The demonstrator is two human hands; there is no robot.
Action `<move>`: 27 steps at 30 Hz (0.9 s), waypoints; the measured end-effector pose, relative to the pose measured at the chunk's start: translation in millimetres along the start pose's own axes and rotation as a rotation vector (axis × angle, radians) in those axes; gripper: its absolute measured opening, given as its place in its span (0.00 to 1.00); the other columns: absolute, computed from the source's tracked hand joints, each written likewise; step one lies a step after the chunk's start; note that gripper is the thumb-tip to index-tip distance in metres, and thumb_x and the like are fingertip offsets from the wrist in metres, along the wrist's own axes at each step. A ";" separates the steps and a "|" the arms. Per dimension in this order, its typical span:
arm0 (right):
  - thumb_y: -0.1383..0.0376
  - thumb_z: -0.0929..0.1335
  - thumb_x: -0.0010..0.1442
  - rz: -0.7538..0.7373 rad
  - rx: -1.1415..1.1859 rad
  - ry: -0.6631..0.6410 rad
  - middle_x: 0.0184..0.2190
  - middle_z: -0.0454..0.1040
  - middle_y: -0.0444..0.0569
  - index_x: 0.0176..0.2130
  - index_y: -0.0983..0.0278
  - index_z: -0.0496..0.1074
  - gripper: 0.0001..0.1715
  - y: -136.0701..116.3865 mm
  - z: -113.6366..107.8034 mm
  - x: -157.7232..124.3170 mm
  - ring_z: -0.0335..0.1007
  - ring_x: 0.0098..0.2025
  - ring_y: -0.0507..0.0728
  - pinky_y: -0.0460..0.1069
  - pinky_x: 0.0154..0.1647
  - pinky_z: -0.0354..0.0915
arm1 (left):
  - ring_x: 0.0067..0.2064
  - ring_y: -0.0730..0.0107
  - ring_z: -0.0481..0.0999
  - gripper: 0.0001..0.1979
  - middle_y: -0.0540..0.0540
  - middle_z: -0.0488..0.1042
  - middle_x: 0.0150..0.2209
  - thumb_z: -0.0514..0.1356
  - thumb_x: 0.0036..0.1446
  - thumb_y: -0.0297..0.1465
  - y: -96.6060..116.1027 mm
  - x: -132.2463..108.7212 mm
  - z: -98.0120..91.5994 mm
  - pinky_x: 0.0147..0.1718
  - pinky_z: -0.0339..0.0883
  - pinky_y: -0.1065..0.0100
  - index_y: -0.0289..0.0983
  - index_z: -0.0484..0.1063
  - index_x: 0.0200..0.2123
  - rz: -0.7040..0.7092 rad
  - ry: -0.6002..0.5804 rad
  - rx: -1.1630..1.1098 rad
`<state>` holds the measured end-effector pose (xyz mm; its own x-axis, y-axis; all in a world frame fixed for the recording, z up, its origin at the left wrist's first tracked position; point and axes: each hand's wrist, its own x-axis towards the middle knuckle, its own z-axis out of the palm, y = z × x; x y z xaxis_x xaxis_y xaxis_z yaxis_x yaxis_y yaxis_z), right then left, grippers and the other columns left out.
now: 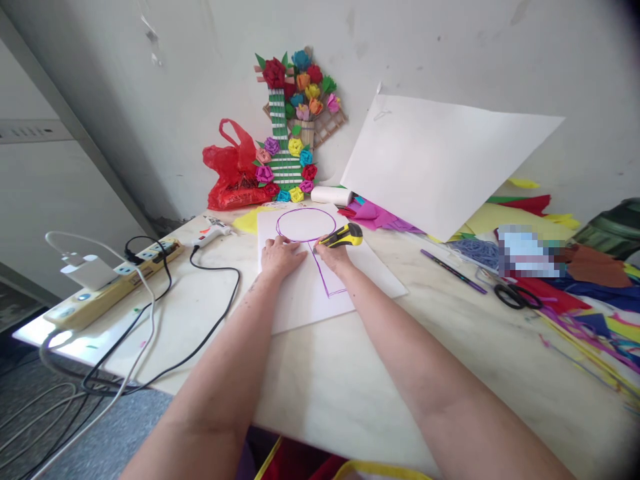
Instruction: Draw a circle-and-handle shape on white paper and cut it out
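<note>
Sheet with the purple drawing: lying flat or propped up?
Flat. The white sheet lies on the table, purple outline facing up, the left hand resting on it and the right hand holding a cutter over it.

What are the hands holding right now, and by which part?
The right hand holds a yellow-and-black utility knife by its front part, its rear end sticking out. The left hand grips nothing; it rests on the white sheet.

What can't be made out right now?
All in the head view:
Cutter tip: too small or hidden by the right hand.
Purple outline, right side: behind that hand.
Pixelated item: blurred out.
Red bag contents: obscured by its plastic.
Dark green object: cut off by right edge.
</note>
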<state>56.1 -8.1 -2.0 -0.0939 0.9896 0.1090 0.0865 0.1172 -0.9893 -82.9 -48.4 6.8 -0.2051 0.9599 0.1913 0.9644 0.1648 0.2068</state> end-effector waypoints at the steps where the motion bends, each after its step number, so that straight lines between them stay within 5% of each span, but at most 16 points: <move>1: 0.67 0.64 0.43 -0.004 0.000 -0.005 0.20 0.64 0.42 0.26 0.63 0.65 0.04 0.3 -0.3 0.1 0.64 0.29 0.53 0.48 0.32 0.63 | 0.56 0.51 0.59 0.26 0.49 0.64 0.55 0.49 0.52 0.53 0.2 0.0 -0.1 0.53 0.56 0.55 0.54 0.71 0.51 -0.003 -0.002 -0.001; 27: 0.72 0.62 0.46 -0.143 -0.055 -0.040 0.25 0.69 0.46 0.24 0.63 0.63 0.05 17.7 -2.1 12.2 0.66 0.37 0.55 0.51 0.40 0.62 | 0.55 0.52 0.59 0.26 0.49 0.65 0.54 0.50 0.51 0.54 -1.5 2.3 3.4 0.53 0.56 0.56 0.53 0.72 0.49 -0.003 0.016 -0.013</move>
<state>58.6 6.2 -17.9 -0.1482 0.9585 0.2436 0.1233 0.2623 -0.9571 -84.3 -45.7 3.6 -0.2112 0.9555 0.2058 0.9615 0.1652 0.2196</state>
